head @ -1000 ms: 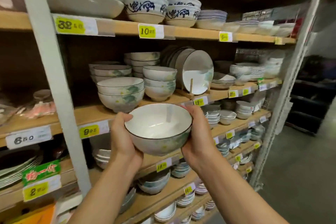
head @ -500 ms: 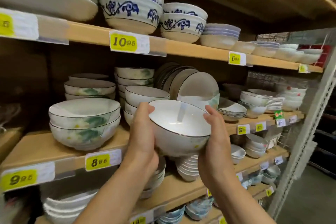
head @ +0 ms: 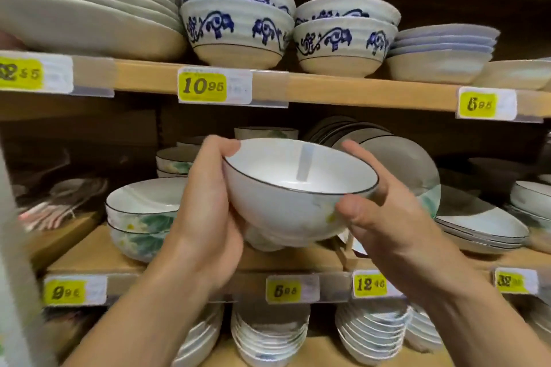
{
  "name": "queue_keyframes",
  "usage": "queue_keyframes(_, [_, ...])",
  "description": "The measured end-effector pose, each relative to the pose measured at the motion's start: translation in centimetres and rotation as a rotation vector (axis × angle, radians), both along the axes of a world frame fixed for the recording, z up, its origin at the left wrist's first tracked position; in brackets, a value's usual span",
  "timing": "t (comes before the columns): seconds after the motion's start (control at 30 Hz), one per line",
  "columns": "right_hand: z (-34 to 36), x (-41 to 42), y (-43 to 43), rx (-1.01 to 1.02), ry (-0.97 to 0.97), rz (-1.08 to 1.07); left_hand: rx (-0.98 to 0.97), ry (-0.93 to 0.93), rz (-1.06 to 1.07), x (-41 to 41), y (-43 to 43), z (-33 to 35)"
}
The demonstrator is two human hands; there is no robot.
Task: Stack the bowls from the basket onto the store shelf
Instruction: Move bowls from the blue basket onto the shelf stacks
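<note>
Here left hand and right hand, each grip curled, hold the white bowl below the "10 95" tag.

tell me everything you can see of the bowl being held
The bowl is white, glossy, ceramic-looking, with a thin dark rim line and a faint green and yellow print low on its outside. It is empty, tilted with its mouth toward the camera, held in front of the middle shelf. The left hand grips its left side, thumb at the rim; the right hand pinches its right side.
</note>
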State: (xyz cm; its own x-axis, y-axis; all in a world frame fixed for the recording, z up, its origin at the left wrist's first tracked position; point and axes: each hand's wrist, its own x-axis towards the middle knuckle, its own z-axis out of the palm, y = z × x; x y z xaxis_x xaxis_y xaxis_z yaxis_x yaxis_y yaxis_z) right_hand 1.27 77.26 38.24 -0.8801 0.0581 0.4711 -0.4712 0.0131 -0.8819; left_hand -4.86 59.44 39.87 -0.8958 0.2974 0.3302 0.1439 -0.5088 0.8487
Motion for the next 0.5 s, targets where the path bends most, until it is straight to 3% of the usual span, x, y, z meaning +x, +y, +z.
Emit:
queue_keyframes(0.2, [1.8,-3.4,1.0,-0.121,0.032,0.138,-0.105,0.174,-0.006,-1.7,-0.2,1.4])
queue_keyframes(0.37, [2.4,-6.6,0.6,-0.07,0.109,0.018,-0.222,0.277,-0.065,-3.9,-0.7,1.9])
queue_keyframes(0.5, [2.2,-9.2,0.1,-0.053,0.118,-0.064,-0.26,0.293,0.067,-5.7,-0.1,1.8])
